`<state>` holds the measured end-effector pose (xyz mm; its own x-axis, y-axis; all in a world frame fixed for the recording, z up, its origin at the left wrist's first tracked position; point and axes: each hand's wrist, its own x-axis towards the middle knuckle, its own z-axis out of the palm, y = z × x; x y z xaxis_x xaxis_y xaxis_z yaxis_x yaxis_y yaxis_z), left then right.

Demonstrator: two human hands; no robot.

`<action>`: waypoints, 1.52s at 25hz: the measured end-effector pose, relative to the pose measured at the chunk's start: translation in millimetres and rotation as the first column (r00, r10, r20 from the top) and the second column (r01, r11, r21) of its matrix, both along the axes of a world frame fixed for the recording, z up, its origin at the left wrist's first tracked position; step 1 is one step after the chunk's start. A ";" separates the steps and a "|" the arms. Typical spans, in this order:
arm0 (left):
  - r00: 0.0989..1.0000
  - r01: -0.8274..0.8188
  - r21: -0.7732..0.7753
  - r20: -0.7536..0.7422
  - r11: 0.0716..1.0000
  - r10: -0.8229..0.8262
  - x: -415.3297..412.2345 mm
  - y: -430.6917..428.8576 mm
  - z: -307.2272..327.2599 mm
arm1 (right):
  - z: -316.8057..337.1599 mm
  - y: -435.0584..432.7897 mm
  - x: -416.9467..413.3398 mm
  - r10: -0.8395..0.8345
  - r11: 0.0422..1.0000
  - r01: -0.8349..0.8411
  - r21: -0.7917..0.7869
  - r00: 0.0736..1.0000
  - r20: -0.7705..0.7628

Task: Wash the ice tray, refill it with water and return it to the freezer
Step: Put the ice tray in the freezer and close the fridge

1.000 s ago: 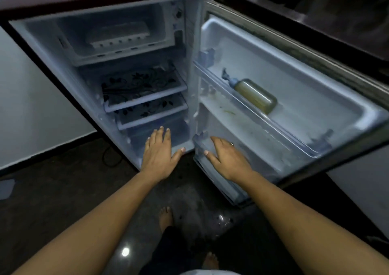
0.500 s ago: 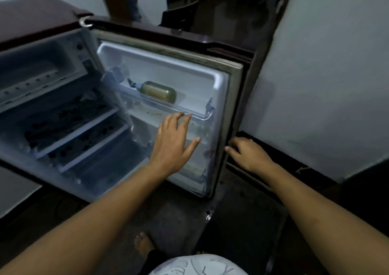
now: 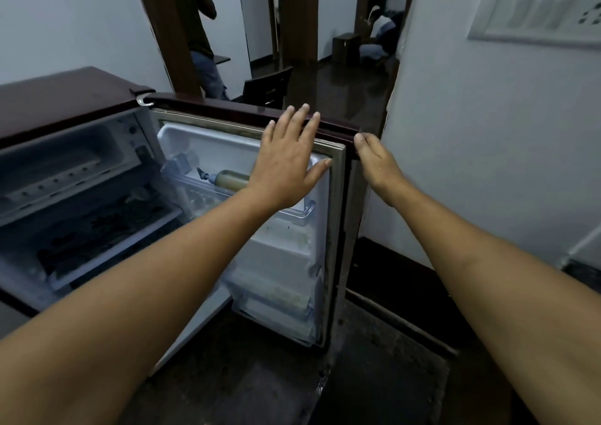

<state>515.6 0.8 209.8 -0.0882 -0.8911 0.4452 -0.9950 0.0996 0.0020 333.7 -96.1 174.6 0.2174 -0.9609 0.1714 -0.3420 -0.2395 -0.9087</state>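
While the ice tray (image 3: 53,172) is sitting far left, my flat left hand (image 3: 289,161) and flat right hand (image 3: 379,164) are touching the door's (image 3: 227,107) top edge.

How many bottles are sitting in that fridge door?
1: a bottle lying on its side on the upper door shelf, partly behind the left hand, which may hide others.

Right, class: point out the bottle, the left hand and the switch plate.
bottle (image 3: 231,179), head view, on its yellowish body.
left hand (image 3: 287,161), head view, on its back.
switch plate (image 3: 544,11), head view, on its middle switches.
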 end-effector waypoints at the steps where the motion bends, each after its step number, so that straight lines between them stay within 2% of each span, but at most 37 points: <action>1: 1.000 -0.019 0.054 0.012 0.998 0.018 -0.1 -2.7 1.8 | 1.5 1.1 1.2 0.010 1.000 -0.010 0.020 1.000 0.017; 4: 0.999 -0.036 0.222 0.003 0.974 0.037 4.0 -0.7 -3.2 | 0.8 7.0 4.6 0.005 0.998 -0.007 0.063 0.999 0.041; 6: 0.999 -0.022 0.253 -0.021 0.967 0.028 8.2 10.1 -12.8 | -2.3 16.0 7.4 -0.005 0.999 0.004 0.048 0.999 0.036; 14: 0.980 0.065 0.120 -0.195 0.991 -0.041 50.6 107.5 -39.2 | -19.6 106.2 38.0 -0.027 0.987 0.038 -0.156 0.997 0.078; 17: 0.953 0.095 0.065 -0.294 0.993 -0.072 75.4 151.7 -47.7 | -27.1 151.2 62.5 0.045 0.959 -0.028 -0.283 0.998 0.051; 20: 0.916 0.093 -0.004 -0.392 0.996 -0.087 102.7 196.9 -55.5 | -40.4 195.5 94.3 0.116 0.903 -0.122 -0.411 0.992 -0.041; 23: 0.870 0.029 -0.080 -0.489 0.996 -0.065 131.0 238.3 -58.0 | -53.9 232.4 129.3 0.124 0.834 -0.184 -0.521 0.981 -0.149; 27: 0.868 -0.112 -0.169 -0.496 0.979 0.014 178.4 287.4 -56.3 | -62.7 259.8 187.0 0.181 0.753 -0.309 -0.581 0.946 -0.269; 31: 0.875 -0.252 -0.267 -0.472 0.930 0.101 232.1 323.6 -52.0 | -66.6 279.4 256.4 0.412 0.697 -0.510 -0.505 0.860 -0.301; 34: 0.871 -0.347 -0.256 -0.445 0.902 0.208 271.4 335.6 -50.0 | -66.4 289.9 311.8 0.506 0.617 -0.613 -0.493 0.789 -0.348; 38: 0.790 -0.565 -0.198 -0.408 0.801 0.457 336.3 342.7 -45.5 | -61.0 295.8 390.6 0.554 0.514 -0.681 -0.521 0.728 -0.405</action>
<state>851.8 343.5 164.3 0.5391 -0.5819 0.6089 -0.8422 -0.3738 0.3885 724.4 199.7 113.6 0.7991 -0.2611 0.5416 -0.0127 -0.9079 -0.4189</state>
